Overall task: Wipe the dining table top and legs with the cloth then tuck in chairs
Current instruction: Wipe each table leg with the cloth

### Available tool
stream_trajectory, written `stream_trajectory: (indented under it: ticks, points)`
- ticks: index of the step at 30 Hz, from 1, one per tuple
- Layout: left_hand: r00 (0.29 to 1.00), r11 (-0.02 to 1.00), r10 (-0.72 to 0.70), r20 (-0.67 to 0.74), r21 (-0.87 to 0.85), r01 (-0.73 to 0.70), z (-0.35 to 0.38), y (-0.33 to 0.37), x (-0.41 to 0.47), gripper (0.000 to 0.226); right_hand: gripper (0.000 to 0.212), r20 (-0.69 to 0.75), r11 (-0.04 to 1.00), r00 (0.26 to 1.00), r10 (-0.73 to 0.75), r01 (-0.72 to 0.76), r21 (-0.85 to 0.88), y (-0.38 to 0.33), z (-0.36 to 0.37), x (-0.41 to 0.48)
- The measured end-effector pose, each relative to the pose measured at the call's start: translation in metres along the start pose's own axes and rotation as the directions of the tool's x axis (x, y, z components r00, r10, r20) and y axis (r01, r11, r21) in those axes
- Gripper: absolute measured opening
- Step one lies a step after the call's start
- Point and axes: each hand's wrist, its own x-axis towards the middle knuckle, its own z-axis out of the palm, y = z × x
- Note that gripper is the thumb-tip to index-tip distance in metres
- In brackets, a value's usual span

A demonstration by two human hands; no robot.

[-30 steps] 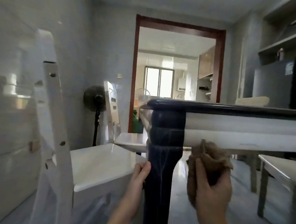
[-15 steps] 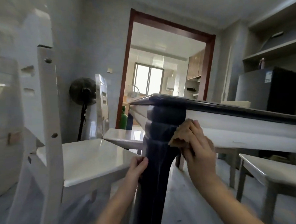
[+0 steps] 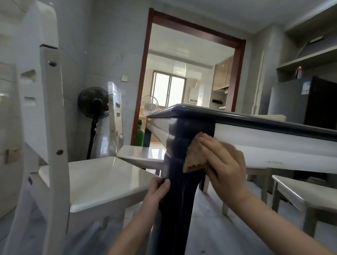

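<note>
The person is low at the corner of the dining table, beside its dark blue table leg (image 3: 177, 195). The right hand (image 3: 224, 169) lies flat on a brown cloth (image 3: 193, 159) and presses it against the upper, rounded part of this leg, just under the dark rim of the table top (image 3: 251, 119). Its fingers are straight and close together, and one corner of the cloth hangs free below them. The left hand (image 3: 158, 190) holds the same leg lower down, on its left side, with the fingers curled and the thumb on the front (how far the fingers reach behind the leg I cannot tell). Just beside this hand is the seat corner of a white chair (image 3: 100, 181), which stands out from the table. A second chair (image 3: 139, 154) stands behind it, its seat near the leg. A third chair (image 3: 311, 194) is at the table's right side. A standing fan (image 3: 94, 104) is by the wall.
</note>
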Motion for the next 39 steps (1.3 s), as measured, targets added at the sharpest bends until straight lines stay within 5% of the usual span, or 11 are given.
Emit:
stream_trajectory:
  ticks: [5,7,13,15,17,21,27,32,39]
  points:
    - [0.992,0.991,0.03,0.123,-0.132,-0.014,-0.006,0.003,-0.02,0.011,0.03,0.138,0.966,0.962,-0.234,0.214,0.145,-0.018,0.028,0.027]
    - [0.984,0.992,0.035,0.175,-0.125,-0.013,-0.01,0.005,-0.023,0.026,0.03,0.149,0.976,0.969,-0.198,0.182,0.117,-0.007,0.012,0.018]
    - [0.986,0.999,0.002,0.167,-0.046,0.006,-0.008,0.007,-0.021,0.025,0.036,0.048,0.975,0.976,0.213,-0.215,0.055,0.009,-0.008,-0.024]
    - [0.986,0.998,0.006,0.169,-0.058,0.004,-0.009,0.008,-0.023,0.027,0.047,-0.078,0.832,0.844,0.531,-0.502,0.236,-0.024,0.005,-0.033]
    - [0.983,0.999,0.009,0.184,-0.04,-0.002,-0.011,0.009,-0.023,0.031,0.063,-0.172,0.701,0.696,0.697,-0.611,0.368,-0.06,0.013,-0.034]
    - [0.973,0.999,0.033,0.227,0.008,-0.035,-0.017,0.006,-0.024,0.044,0.021,-0.158,0.616,0.613,0.774,-0.673,0.408,-0.079,0.017,-0.025]
    - [0.977,0.999,0.027,0.212,-0.024,-0.023,-0.018,0.006,-0.018,0.039,0.034,-0.117,0.808,0.801,0.587,-0.589,0.017,-0.061,0.026,0.017]
    - [0.972,0.997,0.068,0.227,-0.035,-0.062,-0.02,-0.005,-0.013,0.046,0.025,-0.279,0.758,0.717,0.638,-0.65,0.064,-0.045,0.041,0.039]
    - [0.955,0.992,0.094,0.282,-0.102,-0.068,-0.026,-0.009,-0.012,0.044,0.017,-0.241,0.793,0.788,0.567,-0.601,-0.097,-0.072,0.055,-0.016]
